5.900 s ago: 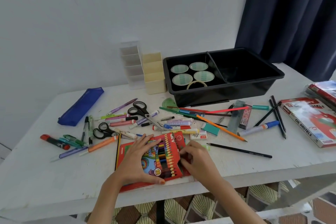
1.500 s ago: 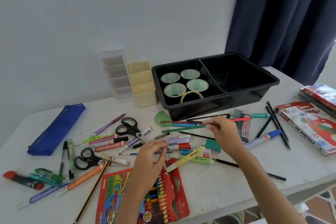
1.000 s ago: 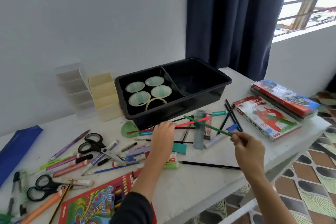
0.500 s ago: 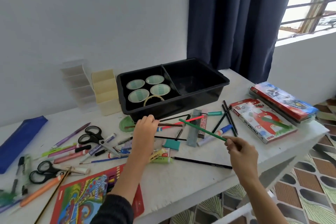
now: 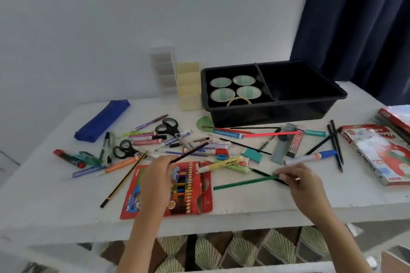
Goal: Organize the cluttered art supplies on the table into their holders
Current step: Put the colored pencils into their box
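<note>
Over the table, left hand [image 5: 159, 167] pinches dark pencil [image 5: 190, 152], right hand [image 5: 299, 180] green pencil [image 5: 246, 182].

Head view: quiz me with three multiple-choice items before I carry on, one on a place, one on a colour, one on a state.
1. Where do the tape rolls lie?
A. in the left compartment of the black tray
B. in its right compartment
C. outside it, in front
2. What colour is the pencil in the right hand?
A. orange
B. green
C. blue
3. What is the left hand doing?
A. lying flat, holding nothing
B. holding that same pencil
C. holding a dark pencil

Key: 1 A, the rolls all sit left of the divider. 2 B, the fingers pinch a green shaft at its right end. 3 C, a dark shaft sticks out up and to the right from its curled fingers.
</note>
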Motion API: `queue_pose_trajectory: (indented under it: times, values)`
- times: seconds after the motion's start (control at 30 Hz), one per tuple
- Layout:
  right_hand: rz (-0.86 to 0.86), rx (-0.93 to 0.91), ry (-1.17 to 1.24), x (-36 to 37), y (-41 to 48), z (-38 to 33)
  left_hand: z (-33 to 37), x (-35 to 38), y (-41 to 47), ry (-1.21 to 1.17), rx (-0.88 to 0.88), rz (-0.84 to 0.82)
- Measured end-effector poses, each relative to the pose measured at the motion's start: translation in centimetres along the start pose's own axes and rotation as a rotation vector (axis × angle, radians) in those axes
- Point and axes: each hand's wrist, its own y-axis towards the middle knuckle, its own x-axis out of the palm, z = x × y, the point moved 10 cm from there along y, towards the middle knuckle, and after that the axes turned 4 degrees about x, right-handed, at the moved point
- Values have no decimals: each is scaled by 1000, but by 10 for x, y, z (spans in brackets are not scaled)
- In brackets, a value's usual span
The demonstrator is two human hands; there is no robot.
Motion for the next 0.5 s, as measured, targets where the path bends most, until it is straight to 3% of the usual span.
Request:
queue_pose_trajectory:
  times: [0.2,0.5]
  values:
    - [-60,-65,-34,34,-9,-23,-49,-10,-30,71,-173,-50]
    - [-54,-140,-83,91,-39,-56,-64,-8,-44,56,-185,-107]
